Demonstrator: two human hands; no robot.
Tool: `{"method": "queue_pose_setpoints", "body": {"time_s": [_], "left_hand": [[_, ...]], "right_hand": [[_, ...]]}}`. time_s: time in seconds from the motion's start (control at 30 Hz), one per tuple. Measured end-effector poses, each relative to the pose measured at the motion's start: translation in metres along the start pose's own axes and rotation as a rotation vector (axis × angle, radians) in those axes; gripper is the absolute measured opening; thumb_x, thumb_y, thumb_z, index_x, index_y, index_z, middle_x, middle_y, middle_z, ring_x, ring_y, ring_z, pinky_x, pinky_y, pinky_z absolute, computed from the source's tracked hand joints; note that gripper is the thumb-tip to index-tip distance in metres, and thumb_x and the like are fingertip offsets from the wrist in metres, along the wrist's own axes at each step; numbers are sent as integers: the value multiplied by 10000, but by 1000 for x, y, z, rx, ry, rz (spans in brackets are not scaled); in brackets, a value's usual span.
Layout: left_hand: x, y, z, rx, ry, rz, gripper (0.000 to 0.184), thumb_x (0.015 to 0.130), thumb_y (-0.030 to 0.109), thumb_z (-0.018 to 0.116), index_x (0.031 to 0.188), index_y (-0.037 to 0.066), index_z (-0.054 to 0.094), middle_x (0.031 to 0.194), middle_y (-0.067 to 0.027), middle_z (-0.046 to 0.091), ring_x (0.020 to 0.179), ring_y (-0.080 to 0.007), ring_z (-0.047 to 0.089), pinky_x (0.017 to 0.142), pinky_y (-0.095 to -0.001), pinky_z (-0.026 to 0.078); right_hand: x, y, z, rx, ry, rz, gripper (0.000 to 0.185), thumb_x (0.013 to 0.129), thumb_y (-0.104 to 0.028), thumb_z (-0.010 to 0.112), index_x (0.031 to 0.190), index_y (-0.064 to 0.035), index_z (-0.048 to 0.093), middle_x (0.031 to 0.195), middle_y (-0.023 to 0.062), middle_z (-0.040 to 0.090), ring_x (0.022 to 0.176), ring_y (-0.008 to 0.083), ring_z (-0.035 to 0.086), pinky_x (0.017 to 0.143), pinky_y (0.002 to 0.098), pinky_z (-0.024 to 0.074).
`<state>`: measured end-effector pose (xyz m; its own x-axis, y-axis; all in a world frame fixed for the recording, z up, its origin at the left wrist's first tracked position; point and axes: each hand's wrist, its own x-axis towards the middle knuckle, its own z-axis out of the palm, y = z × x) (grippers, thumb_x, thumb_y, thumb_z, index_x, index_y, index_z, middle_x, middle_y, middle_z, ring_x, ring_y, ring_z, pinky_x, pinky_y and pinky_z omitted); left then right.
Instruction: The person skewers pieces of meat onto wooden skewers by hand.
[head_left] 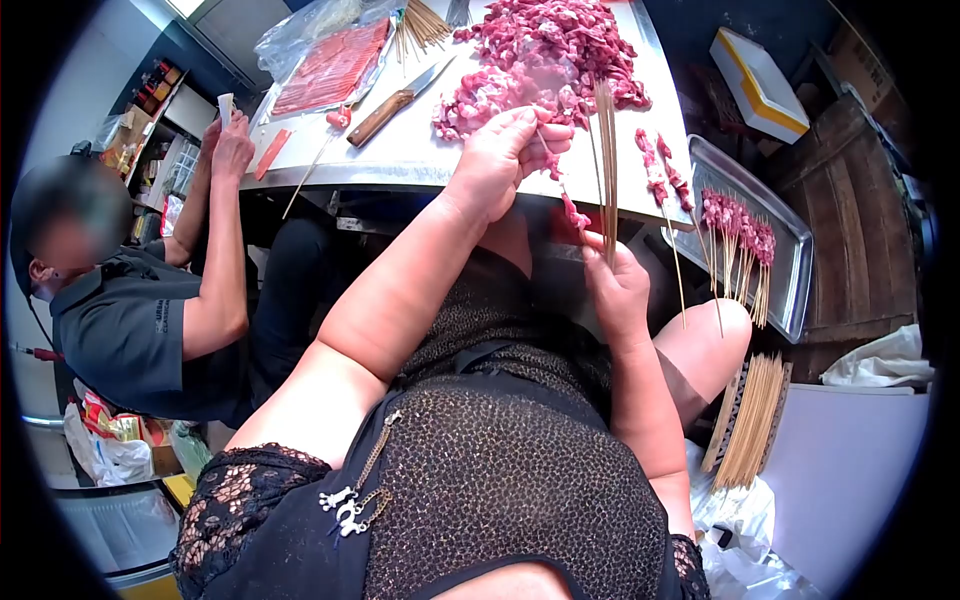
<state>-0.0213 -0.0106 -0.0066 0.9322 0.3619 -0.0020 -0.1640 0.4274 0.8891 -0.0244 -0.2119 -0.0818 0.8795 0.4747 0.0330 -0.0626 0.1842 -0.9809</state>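
Observation:
My left hand [505, 155] is raised over the table's near edge, its fingers closed round a skewer's upper end or a meat piece on it; which one I cannot tell. Pink meat pieces [572, 212] are threaded along that skewer, which slants down toward my right hand [617, 285]. The right hand is closed round a small bundle of bare bamboo skewers [608, 165] standing upright, and the meat skewer's lower end meets its fingers. Just beyond both hands is a large heap of cut raw meat [560, 60]. Two loaded meat skewers [652, 170] lie at the table's right edge.
A metal tray [793, 255] at the right holds several loaded skewers [738, 228]. Below it is a stack of bare skewers [752, 420]. A knife [385, 115] lies on the white table [410, 155] near sliced meat [335, 70]. A co-worker [130, 310] sits at the left.

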Motion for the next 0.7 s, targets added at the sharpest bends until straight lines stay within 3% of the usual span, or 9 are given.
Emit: {"method": "queue_pose_setpoints", "body": {"time_s": [0.23,0.33,0.4,0.5,0.53,0.57,0.67,0.7], "left_hand": [[-3,-14,10,-45,-62,-78,233,971,182,433,1064,-3,538,1048,-165,627,966,-240,624,850,-368,518],[-1,-13,12,-46,-98,-92,232,970,179,434,1070,-4,536,1050,-163,626,965,-238,625,847,-366,519],[-1,-13,12,-79,-110,-97,233,973,168,422,1068,-12,534,1042,-171,626,947,-230,628,845,-363,521],[13,-12,2,-24,-105,5,229,975,157,409,1064,-19,525,1032,-182,625,911,-219,630,842,-361,522],[16,-8,3,-39,-32,12,232,978,154,394,1063,-24,516,1018,-188,626,890,-213,629,843,-356,523],[17,-5,5,-43,12,17,247,985,175,381,1077,-19,503,947,-146,625,839,-203,616,854,-395,516],[23,-8,10,-186,24,-11,261,996,215,358,1093,-7,456,750,-34,491,650,-139,492,694,-330,502],[21,-8,15,-197,20,-29,266,999,235,350,1095,5,444,704,-8,429,611,-125,440,655,-326,488]], "right_hand": [[4,-11,1,196,-71,127,181,906,-70,554,1071,-5,592,648,-40,496,510,25,413,462,161,328],[6,-25,-3,262,-115,261,187,917,-103,537,1079,-15,572,638,-11,514,461,35,409,404,162,314],[8,-27,-8,478,-211,444,212,923,-131,526,1105,-27,554,634,10,531,424,43,408,352,162,302],[12,-20,-7,417,-174,364,249,925,-145,517,1149,-37,531,641,22,547,418,52,428,325,173,312],[11,-25,-4,311,-116,334,247,914,-118,539,1143,-30,562,669,4,556,440,28,410,371,157,314],[10,-22,-4,310,-114,333,247,914,-118,539,1143,-30,562,669,4,556,440,28,410,371,157,314],[8,-11,3,-3,6,40,195,885,-55,581,1065,-4,639,748,-37,561,626,17,458,581,154,390],[7,-11,5,-3,4,41,195,885,-55,581,1065,-4,639,748,-37,561,626,17,458,581,154,390]]}}
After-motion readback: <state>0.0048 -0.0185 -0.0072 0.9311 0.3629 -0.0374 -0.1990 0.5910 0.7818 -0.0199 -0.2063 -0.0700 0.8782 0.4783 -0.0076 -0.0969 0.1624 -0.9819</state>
